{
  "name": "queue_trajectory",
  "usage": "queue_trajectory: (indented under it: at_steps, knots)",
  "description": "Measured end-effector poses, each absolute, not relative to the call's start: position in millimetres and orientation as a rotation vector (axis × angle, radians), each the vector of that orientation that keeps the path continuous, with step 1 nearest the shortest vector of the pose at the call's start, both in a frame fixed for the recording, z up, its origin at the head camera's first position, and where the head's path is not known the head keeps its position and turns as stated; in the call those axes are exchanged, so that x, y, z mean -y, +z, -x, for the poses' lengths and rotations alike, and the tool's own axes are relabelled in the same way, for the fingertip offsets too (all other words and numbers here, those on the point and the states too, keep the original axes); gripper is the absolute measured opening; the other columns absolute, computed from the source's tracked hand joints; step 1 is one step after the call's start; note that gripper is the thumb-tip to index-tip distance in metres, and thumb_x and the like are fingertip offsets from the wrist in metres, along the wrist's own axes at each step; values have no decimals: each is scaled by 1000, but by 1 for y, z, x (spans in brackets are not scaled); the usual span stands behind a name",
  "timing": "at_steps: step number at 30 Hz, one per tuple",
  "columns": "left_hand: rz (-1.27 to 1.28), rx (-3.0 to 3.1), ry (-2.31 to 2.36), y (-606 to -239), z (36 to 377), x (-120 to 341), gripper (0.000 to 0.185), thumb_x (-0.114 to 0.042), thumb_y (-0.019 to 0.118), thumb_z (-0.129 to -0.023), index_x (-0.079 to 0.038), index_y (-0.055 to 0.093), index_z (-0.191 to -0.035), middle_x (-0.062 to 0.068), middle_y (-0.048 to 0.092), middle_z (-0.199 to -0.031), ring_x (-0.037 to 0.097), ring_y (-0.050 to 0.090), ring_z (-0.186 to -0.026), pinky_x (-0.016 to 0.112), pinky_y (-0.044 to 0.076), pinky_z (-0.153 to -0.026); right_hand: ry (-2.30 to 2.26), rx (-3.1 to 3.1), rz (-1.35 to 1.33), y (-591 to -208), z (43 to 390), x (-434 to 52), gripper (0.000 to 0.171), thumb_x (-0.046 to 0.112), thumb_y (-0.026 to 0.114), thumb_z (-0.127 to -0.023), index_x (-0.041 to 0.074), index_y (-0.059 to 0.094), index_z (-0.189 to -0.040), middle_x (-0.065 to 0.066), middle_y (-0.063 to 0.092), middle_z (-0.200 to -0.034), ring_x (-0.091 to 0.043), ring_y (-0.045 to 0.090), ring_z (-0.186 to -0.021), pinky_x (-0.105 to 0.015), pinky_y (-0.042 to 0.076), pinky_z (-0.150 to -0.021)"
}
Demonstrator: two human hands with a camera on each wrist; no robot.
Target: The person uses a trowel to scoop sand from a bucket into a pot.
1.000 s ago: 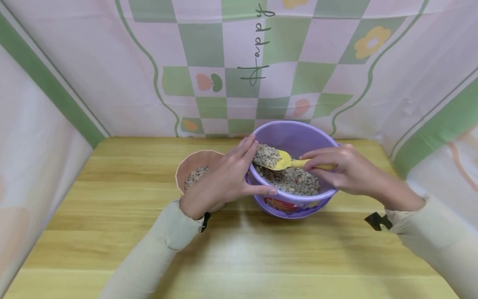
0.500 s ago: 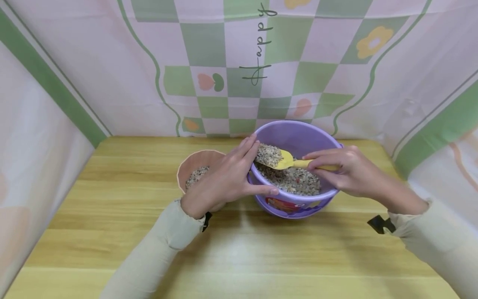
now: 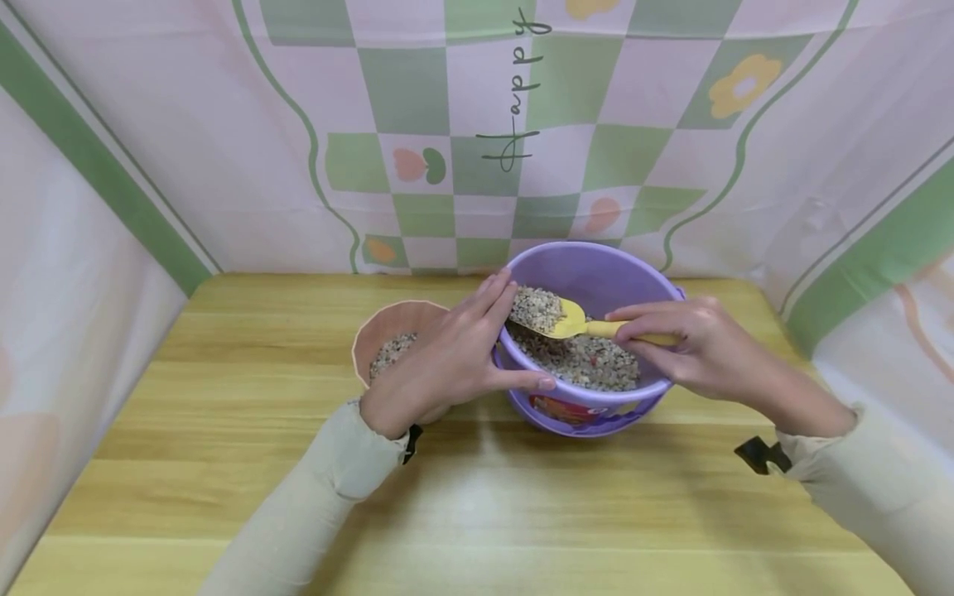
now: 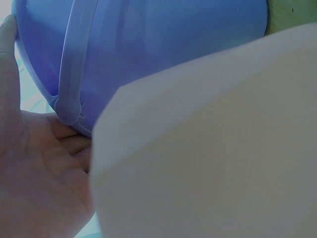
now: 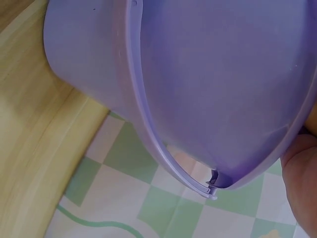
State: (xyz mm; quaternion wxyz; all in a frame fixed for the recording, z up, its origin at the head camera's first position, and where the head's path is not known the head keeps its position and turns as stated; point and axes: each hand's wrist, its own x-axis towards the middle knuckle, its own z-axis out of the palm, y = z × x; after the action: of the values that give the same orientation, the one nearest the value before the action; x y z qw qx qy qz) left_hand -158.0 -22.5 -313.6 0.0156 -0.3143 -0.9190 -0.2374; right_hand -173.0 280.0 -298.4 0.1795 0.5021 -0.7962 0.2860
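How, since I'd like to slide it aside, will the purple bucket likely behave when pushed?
The bucket is probably heavy for its size, given the gravel inside. It seems stiff: its rim looks unbent where the left hand touches it. Its smooth sides may feel slippery.

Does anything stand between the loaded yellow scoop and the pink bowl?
Yes. The left hand, resting on the left rim of the purple bucket, lies between the scoop and the bowl, as does that rim itself.
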Motion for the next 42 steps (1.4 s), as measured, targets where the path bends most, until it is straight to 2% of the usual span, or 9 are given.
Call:
queue_trajectory:
  at_steps: [10,16,18,23,25,30,32,38,42]
  knots:
    - [977,2851,-719,-313,157,23,119,-84,53,-78,-4,18,-159,6,-1,-167,21,13,-151,34,26,-117,820,2217,-1414,-299,171,-281,28,-11,75,-65,6,78,-88,-22,74,-97,-17,74,-77,-11,44,-46]
    - [981,2845,-738,-313,156,24,118,-83,53,-79,-4,18,-159,5,-1,-167,20,13,-151,33,26,-117,831,2220,-1411,-300,170,-282,8,9,72,-85,8,78,-89,-21,74,-99,-14,73,-76,-10,44,-48]
    - [983,2842,-742,-313,156,24,117,-82,53,-79,-4,19,-159,5,-1,-167,21,14,-151,34,26,-117,829,2231,-1402,-298,169,-283,9,13,71,-87,9,79,-90,-19,74,-100,-11,73,-79,-10,45,-49]
    - [980,2851,-745,-313,156,24,117,-82,54,-79,-4,18,-159,5,-1,-167,21,14,-151,34,25,-117,826,2258,-1385,-295,166,-284,11,5,71,-83,8,79,-91,-17,74,-103,-9,73,-81,-10,43,-47]
    - [975,2858,-742,-313,156,24,118,-83,54,-79,-4,18,-159,6,0,-167,21,14,-151,34,25,-117,813,2271,-1375,-295,165,-283,11,11,69,-87,7,79,-90,-17,74,-103,-6,72,-83,-10,43,-47]
    - [974,2860,-742,-313,156,24,118,-82,54,-79,-5,17,-159,6,0,-167,22,14,-151,35,25,-117,801,2268,-1364,-296,163,-283,24,24,63,-96,7,79,-90,-15,75,-103,-5,72,-84,-9,41,-46]
    - [975,2858,-748,-314,156,24,118,-83,54,-79,-5,17,-159,5,-1,-167,21,13,-151,34,24,-118,803,2233,-1380,-297,163,-283,22,22,64,-96,7,79,-90,-15,75,-103,-6,72,-84,-9,40,-45]
    - [966,2857,-772,-314,155,24,119,-85,52,-78,-6,16,-159,4,-2,-166,20,11,-151,34,24,-118,791,2149,-1405,-300,164,-285,19,17,65,-91,5,79,-90,-18,74,-102,0,68,-99,-9,42,-48]
    - [966,2857,-784,-315,155,24,119,-85,51,-78,-5,16,-159,2,-4,-166,19,10,-151,33,24,-117,789,2141,-1387,-301,163,-287,32,28,61,-98,4,78,-89,-18,74,-101,3,64,-105,-9,42,-48]
